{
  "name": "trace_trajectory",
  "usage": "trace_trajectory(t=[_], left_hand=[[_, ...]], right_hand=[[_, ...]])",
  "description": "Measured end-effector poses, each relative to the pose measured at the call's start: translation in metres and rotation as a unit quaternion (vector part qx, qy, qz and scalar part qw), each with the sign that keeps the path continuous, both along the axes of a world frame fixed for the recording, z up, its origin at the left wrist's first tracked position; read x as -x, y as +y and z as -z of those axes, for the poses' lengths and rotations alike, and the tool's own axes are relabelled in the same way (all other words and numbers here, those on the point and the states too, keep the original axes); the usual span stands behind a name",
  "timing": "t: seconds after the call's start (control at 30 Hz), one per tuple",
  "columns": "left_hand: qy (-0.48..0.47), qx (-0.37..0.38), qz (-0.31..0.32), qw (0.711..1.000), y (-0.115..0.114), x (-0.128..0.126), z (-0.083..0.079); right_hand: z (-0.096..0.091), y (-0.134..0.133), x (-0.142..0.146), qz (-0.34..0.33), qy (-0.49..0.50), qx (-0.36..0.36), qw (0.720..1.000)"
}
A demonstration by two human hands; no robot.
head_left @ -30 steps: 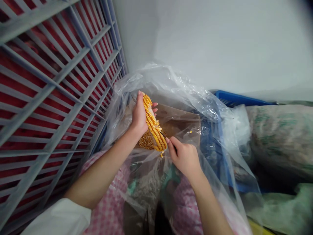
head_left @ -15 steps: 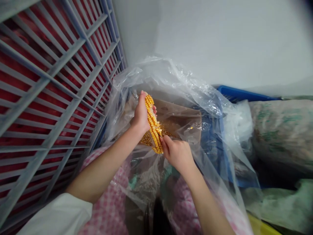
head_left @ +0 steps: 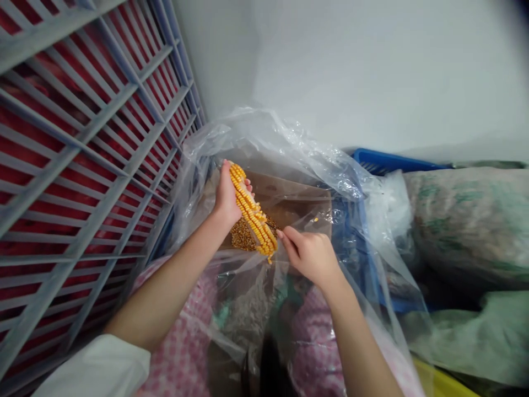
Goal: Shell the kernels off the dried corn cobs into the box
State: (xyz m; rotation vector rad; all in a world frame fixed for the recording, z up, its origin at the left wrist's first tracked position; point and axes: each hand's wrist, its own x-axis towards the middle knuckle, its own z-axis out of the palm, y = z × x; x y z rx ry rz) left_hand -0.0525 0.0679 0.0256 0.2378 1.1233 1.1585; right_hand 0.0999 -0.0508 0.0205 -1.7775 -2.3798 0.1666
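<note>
My left hand (head_left: 226,198) is wrapped round the upper end of a yellow corn cob (head_left: 251,211), held slanting down to the right. My right hand (head_left: 311,255) is curled with its thumb and fingers at the cob's lower tip. Below the cob lies a heap of loose brown-yellow kernels (head_left: 242,237) in a cardboard box (head_left: 306,196), which stands inside a clear plastic bag (head_left: 289,144). One loose kernel (head_left: 315,219) lies on the plastic to the right.
A grey slatted crate wall (head_left: 82,143) with red contents stands at the left. A blue crate (head_left: 384,162) sits behind the bag. Filled woven sacks (head_left: 471,220) lie at the right. Pink checked cloth (head_left: 185,342) covers my lap. A white wall is behind.
Both hands and the cob have shifted slightly left in view. My right hand has slid from gripping the cob's lower part out to its tip.
</note>
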Motion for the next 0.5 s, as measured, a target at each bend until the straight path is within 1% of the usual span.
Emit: trace_trajectory(t=[0.07,0.13,0.23,0.4,0.5], left_hand=[[0.015,-0.031,-0.051,0.998,0.003,0.003,-0.002],[0.005,-0.042,-0.066,0.997,0.005,0.006,-0.003],[-0.016,-0.032,-0.066,0.997,0.006,0.008,-0.005],[-0.007,-0.037,-0.063,0.997,0.004,0.007,-0.008],[0.009,-0.042,-0.036,0.998,0.002,0.006,-0.009]], right_hand=[[-0.002,-0.003,0.0,0.027,0.007,-0.004,1.0],[-0.003,-0.004,0.002,0.032,0.008,0.007,0.999],[-0.001,-0.003,0.006,0.033,-0.005,0.034,0.999],[-0.002,-0.002,0.012,0.044,-0.02,0.058,0.997],[-0.003,-0.003,0.019,0.03,-0.053,0.089,0.994]])
